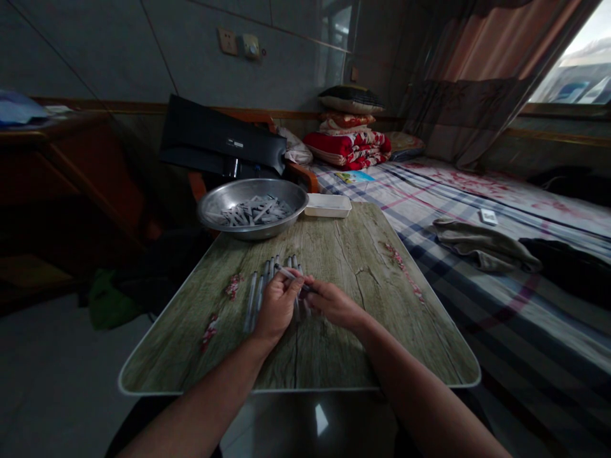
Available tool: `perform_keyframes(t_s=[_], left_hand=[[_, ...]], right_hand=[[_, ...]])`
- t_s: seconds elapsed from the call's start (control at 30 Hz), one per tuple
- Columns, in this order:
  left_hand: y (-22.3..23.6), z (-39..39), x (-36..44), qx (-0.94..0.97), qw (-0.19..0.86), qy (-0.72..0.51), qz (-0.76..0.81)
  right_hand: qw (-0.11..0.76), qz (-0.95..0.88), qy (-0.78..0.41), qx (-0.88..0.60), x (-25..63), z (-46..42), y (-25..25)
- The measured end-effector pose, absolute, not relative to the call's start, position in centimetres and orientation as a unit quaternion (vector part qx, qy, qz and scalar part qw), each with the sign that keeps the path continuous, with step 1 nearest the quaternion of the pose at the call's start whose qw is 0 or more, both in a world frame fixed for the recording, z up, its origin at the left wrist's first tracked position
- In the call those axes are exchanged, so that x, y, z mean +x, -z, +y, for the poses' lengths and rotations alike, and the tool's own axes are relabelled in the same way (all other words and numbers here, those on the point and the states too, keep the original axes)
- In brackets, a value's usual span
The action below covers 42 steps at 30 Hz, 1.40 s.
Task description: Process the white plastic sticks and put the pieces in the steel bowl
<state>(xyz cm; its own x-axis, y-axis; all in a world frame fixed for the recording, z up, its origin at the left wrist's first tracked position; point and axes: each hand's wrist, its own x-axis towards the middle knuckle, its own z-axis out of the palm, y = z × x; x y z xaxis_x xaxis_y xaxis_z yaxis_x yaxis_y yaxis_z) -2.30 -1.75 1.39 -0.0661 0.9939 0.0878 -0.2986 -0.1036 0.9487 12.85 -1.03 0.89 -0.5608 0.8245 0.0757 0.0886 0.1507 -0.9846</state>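
Clear, dark-tipped plastic pens [252, 296] lie in a row at the middle of the wood-patterned, white-edged table [338, 254], the person's hands above them. The left hand [281, 299] has its thumb and fingers closed on a slim, dark-ended pen [286, 272]; the right hand [331, 302] pinches its fingers together at that pen's other end. At the table's far left corner, a round silver metal basin [214, 221] holds many similar pieces [258, 211]. Just beside it, at the far edge, sits a white rectangular plastic tray [329, 211].
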Motion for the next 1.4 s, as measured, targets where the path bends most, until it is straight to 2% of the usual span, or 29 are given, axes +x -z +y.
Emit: perform_keyframes(t_s=[0.13, 0.33, 0.73, 0.93, 1.07, 1.17, 1.3, 1.4], left_hand=[[-1.8, -2.1, -2.0, 0.402, 0.577, -0.596, 0.387], [-2.1, -2.2, -2.1, 0.408, 0.587, -0.583, 0.385], [-2.2, -2.2, -2.1, 0.372, 0.603, -0.589, 0.389], [-2.1, -2.0, -2.4, 0.414, 0.564, -0.599, 0.389], [-2.3, -1.5, -2.5, 0.365, 0.585, -0.610, 0.392], [-2.1, -1.1, -2.8, 0.325, 0.581, -0.641, 0.382], [-2.1, -1.0, -3.0, 0.286, 0.596, -0.632, 0.404], [-2.6, -1.6, -2.9, 0.308, 0.668, -0.554, 0.390]], right_hand=[[0.369, -0.639, -0.614, -0.280, 13.0, -1.2, -0.9], [0.343, -0.638, -0.621, -0.299, 13.1, -1.2, -1.1], [0.342, -0.632, -0.621, -0.313, 13.0, -1.1, -1.0], [0.360, -0.655, -0.563, -0.352, 12.6, -1.1, -1.3], [0.329, -0.629, -0.621, -0.332, 12.9, -1.3, -1.8], [0.308, -0.578, -0.655, -0.377, 13.5, -1.1, -2.2], [0.380, -0.520, -0.615, -0.455, 14.0, -0.5, -2.4], [0.418, -0.498, -0.604, -0.461, 13.9, -0.3, -2.3]])
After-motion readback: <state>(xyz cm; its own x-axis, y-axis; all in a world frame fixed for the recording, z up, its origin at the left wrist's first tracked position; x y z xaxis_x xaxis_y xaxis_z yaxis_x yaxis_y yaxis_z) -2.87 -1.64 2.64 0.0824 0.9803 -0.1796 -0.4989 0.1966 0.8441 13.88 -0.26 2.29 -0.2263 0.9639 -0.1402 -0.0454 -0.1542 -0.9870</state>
